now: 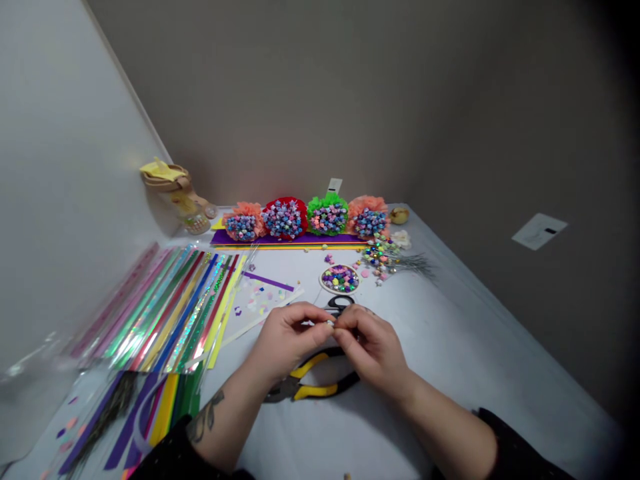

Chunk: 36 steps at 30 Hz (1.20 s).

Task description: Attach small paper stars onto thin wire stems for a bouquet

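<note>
Fingertips together at the centre, my left hand and my right hand both pinch a small whitish piece that looks like a folded paper star. It is mostly hidden by the fingers. Under my hands lie pliers with yellow and black handles, jaws toward the left. Just beyond the fingers are black-handled scissors, partly covered. Behind them stands a round dish of colourful paper stars. To its right, a bunch of stars on thin wires rests on the table.
Several crepe-paper flower bunches filled with stars line the wall. Shiny paper strips cover the left side, with more strips and dark wires nearer me. A boot-shaped container stands at back left. A purple strip lies left of the dish.
</note>
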Each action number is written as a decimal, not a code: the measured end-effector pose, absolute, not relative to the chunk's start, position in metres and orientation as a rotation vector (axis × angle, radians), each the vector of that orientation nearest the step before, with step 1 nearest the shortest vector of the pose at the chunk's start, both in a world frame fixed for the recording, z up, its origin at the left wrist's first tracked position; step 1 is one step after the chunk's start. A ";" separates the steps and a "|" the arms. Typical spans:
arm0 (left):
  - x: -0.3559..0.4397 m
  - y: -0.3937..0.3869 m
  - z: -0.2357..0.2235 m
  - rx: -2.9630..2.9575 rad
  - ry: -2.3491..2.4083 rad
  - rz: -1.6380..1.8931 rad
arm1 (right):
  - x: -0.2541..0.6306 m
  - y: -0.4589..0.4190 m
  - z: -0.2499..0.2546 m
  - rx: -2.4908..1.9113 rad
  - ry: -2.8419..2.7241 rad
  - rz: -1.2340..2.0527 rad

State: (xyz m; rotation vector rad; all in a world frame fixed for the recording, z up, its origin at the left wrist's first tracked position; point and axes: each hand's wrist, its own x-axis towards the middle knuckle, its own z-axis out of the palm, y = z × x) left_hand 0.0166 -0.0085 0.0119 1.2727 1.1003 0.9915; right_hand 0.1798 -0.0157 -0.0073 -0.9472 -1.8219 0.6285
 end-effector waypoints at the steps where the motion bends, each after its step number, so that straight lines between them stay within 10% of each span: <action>1: 0.017 -0.008 0.012 1.277 1.107 0.989 | 0.180 -0.016 -0.007 -0.949 -1.817 0.631; 36: 0.017 -0.011 0.014 1.377 1.180 1.027 | 0.177 -0.017 0.001 -1.064 -1.730 0.818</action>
